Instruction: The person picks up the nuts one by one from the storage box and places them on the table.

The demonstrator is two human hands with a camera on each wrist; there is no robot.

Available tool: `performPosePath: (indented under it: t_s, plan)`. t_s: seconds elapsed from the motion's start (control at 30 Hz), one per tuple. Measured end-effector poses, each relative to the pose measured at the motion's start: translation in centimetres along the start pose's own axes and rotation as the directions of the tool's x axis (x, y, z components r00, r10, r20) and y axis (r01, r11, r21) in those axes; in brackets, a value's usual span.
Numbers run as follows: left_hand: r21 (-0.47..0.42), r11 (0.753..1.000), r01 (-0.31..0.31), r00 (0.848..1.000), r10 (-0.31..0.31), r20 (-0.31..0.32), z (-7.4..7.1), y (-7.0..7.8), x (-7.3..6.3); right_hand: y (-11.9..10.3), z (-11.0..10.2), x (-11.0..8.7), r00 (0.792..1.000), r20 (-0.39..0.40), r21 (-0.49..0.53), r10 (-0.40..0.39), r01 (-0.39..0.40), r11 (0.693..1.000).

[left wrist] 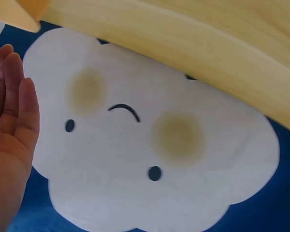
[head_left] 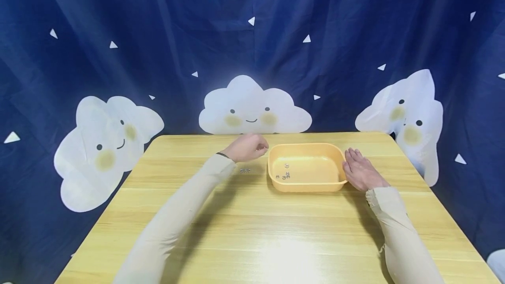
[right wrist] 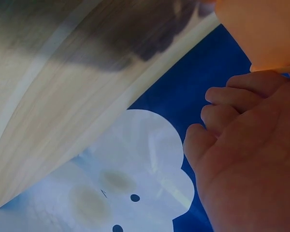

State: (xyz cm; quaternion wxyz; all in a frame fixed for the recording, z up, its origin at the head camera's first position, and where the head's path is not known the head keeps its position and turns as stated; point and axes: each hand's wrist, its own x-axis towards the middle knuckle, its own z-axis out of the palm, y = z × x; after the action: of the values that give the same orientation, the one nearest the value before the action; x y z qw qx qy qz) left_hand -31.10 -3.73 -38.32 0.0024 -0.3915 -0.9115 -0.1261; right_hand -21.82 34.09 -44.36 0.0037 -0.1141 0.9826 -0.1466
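Observation:
A shallow yellow plastic basin (head_left: 307, 187) sits on the table, with several small shiny metal pieces (head_left: 283, 178) in its left part. Three similar metal pieces (head_left: 245, 170) lie in a short row on the wood left of it. My left hand (head_left: 246, 147) hovers just beyond that row, beside the basin's left rim, thumb and forefinger bent toward each other. Whether a piece is between those fingertips cannot be made out. In the left wrist view the other fingers (left wrist: 26, 106) look fairly straight. My right hand (head_left: 363, 172) touches the basin's right end with extended fingers.
The light wooden table (head_left: 236, 231) has a bright glare spot near its front. Behind it hangs a dark blue curtain (head_left: 221, 21) with white clouds and small triangles, close to the table's back edge.

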Motion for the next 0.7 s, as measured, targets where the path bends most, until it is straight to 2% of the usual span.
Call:
performPosePath:
  t_s: [0.2,0.4,0.53,0.7]
  plan:
    - [0.055,0.996,-0.077,0.996,0.074,0.055,0.7,1.6,1.0,0.0,0.0,0.0,1.000,0.011,0.017,0.003,-0.004,1.000]
    - [0.120,0.984,-0.129,0.984,0.112,0.141,2.2,3.0,1.6,0.0,0.1,0.0,0.999,0.034,0.042,0.007,-0.009,0.999]
    - [0.163,0.975,-0.150,0.978,0.123,0.168,3.4,3.9,2.2,0.0,0.1,0.0,0.999,0.031,0.045,0.009,-0.011,0.999]
    - [0.173,0.974,-0.149,0.970,0.110,0.218,4.5,5.2,2.7,0.0,0.0,0.0,1.000,0.023,0.033,0.006,-0.007,0.999]
